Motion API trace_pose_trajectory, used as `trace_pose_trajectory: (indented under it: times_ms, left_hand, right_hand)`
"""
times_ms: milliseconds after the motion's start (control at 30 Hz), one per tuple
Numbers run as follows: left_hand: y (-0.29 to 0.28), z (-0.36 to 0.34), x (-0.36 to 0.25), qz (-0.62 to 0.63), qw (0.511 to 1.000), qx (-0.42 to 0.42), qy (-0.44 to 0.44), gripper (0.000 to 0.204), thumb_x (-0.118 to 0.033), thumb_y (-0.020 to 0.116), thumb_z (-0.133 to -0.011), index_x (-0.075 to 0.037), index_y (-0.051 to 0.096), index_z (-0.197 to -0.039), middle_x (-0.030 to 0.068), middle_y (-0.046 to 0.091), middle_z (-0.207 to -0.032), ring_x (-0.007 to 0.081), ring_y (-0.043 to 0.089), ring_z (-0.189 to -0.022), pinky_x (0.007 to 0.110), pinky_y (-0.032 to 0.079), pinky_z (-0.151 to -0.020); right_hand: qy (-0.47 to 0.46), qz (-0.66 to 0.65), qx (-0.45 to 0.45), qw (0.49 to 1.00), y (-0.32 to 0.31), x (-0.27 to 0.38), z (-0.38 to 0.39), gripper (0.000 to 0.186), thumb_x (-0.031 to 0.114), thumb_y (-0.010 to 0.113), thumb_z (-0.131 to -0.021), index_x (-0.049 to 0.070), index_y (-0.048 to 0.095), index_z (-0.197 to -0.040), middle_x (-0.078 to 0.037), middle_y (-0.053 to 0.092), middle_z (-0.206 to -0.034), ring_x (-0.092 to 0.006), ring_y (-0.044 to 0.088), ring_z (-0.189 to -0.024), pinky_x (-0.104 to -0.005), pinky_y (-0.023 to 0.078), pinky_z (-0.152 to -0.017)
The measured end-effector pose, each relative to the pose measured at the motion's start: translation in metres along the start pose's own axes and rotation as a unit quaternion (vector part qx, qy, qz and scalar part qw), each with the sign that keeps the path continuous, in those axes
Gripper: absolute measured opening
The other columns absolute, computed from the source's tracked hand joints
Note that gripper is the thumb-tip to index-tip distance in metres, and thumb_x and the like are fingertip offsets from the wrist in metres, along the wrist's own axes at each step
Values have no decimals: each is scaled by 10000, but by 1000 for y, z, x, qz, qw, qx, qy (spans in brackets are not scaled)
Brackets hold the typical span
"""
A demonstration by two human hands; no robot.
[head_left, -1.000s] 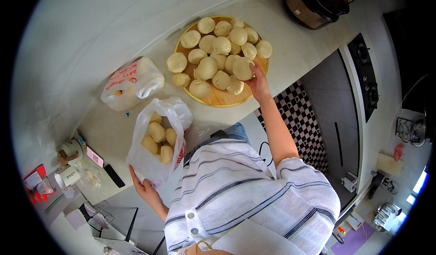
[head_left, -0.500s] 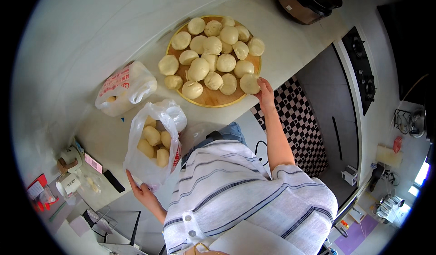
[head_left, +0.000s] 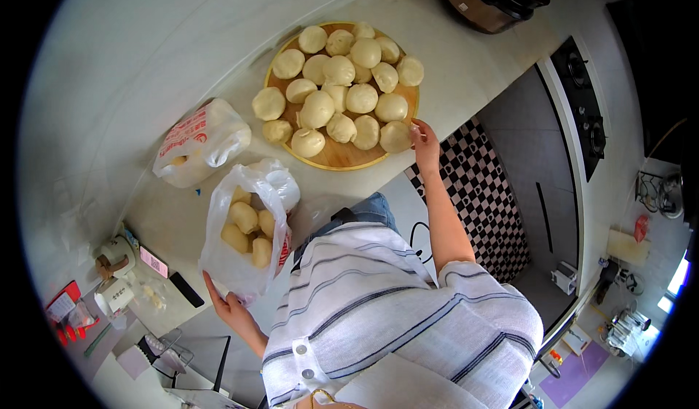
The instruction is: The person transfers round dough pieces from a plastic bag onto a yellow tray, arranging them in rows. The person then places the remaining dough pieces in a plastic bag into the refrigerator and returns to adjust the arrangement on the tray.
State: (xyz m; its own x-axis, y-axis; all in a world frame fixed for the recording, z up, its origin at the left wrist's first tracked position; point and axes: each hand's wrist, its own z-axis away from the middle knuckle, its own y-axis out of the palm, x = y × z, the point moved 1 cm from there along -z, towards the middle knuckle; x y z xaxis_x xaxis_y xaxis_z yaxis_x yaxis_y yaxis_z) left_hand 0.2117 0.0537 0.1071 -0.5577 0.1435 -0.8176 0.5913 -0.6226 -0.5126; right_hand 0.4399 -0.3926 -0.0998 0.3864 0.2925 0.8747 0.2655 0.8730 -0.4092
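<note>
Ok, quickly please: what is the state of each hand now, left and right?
Left hand: closed on the bottom of the clear plastic bag of buns.
Right hand: fingers touch a bun at the wooden tray edge; grip cannot be told.

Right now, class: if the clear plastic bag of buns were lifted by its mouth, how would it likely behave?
The clear bag would probably sag: its film looks thin and crumpled. The buns inside would likely slump together at the bottom. The left hand supports it underneath, suggesting some weight.

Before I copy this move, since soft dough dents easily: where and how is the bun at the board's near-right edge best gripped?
Cup the bun around its rounded sides from the right, where the right hand already touches it. That side overhangs the wooden board rim and is free; other buns crowd its left.
</note>
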Motion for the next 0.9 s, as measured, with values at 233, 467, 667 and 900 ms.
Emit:
trace_pose_trajectory:
  times_ms: [233,467,667,900]
  left_hand:
    - [2,2,1,-12,1000,-5,2,738,82,375,-783,-119,443,-1490,-5,509,-1432,27,352,-630,184,317,-549]
    - [-5,1,4,2,1000,-7,-1,743,74,394,-784,-125,429,-1499,-26,503,-1436,19,322,-596,183,295,-527]
    - [-3,10,5,3,1000,-21,-13,739,82,371,-786,-117,429,-1496,-13,488,-1465,17,330,-610,178,306,-543]
    - [-2,4,0,9,1000,-7,-13,745,93,368,-784,-123,435,-1493,-15,485,-1472,13,331,-602,174,304,-536]
  right_hand:
    - [-330,229,-63,914,23,75,19,336,224,729,-858,56,666,-1142,-134,666,-1082,-308,607,-1023,-417,483,-881]
    - [-393,248,37,885,105,99,29,530,213,819,-710,65,637,-1185,-137,666,-1103,-341,579,-1076,-462,409,-992]
    - [-368,162,108,909,95,83,53,482,178,742,-752,76,585,-1196,-123,627,-1195,-323,555,-1128,-439,417,-1006]
    - [-525,333,116,775,110,40,78,381,69,621,-768,134,576,-1141,-120,531,-1233,-299,530,-1159,-449,405,-1014]
